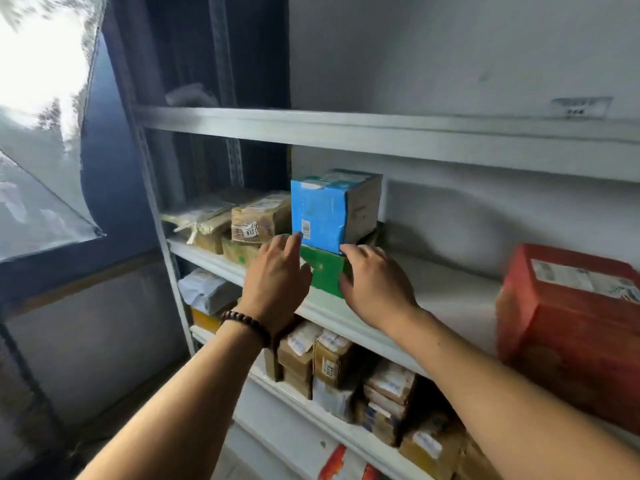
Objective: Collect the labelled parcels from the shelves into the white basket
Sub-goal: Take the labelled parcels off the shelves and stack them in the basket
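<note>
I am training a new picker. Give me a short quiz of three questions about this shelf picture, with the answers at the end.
1. True or false: the blue box stands on top of the green box.
2. Which wrist wears the beaded bracelet? A) left B) right C) neither
3. Fill the gap: the large box at the far right of the picture is ____ in colour.
Key: 1 true; 2 A; 3 red.
</note>
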